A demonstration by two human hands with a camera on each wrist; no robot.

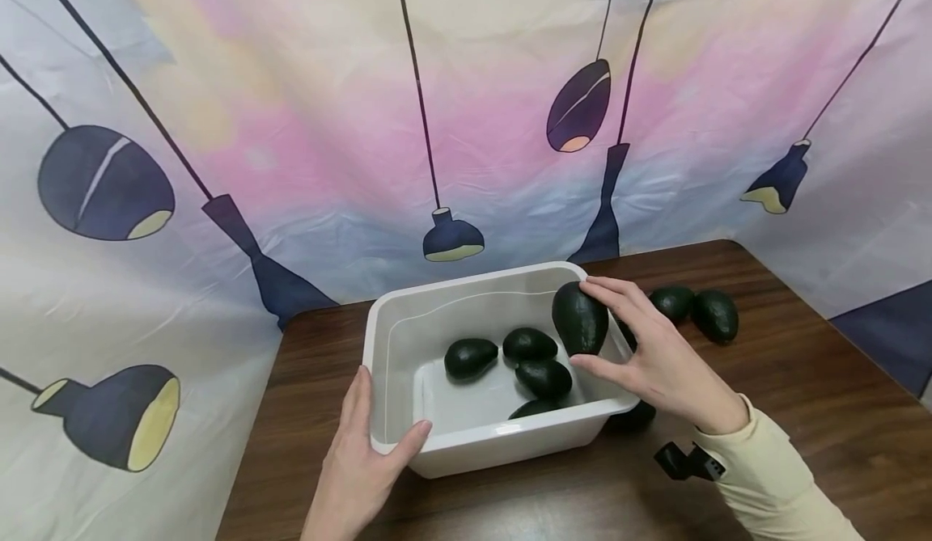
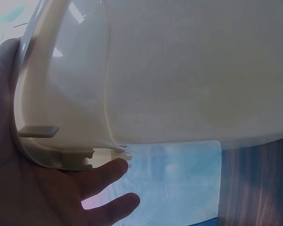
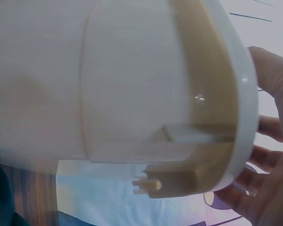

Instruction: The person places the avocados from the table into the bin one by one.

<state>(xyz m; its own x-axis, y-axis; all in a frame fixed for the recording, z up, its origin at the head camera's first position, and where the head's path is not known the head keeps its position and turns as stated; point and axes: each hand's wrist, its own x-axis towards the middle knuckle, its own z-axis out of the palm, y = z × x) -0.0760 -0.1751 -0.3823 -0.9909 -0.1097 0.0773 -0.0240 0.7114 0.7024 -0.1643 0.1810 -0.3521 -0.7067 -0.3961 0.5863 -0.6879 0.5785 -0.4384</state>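
A white plastic bin (image 1: 502, 440) stands on the table with several dark green avocados (image 1: 469, 359) inside. My right hand (image 1: 662, 355) holds another avocado (image 1: 580, 319) upright over the bin's right end, thumb at its lower part and fingers at its top. In the right wrist view the bin wall (image 3: 132, 94) hides that avocado, and the right hand (image 3: 269, 174) shows beyond the rim. My left hand (image 1: 360, 452) grips the bin's near left corner, thumb over the front rim. The left wrist view shows its fingers (image 2: 106, 176) under the rim, beside the outer wall.
Two avocados (image 1: 715, 315) lie together on the wooden table (image 1: 801, 395) right of the bin, another partly hidden behind my right hand. One more avocado (image 1: 632, 418) rests by the bin's near right corner. A cloth backdrop (image 1: 328, 120) printed with lamps hangs behind the table.
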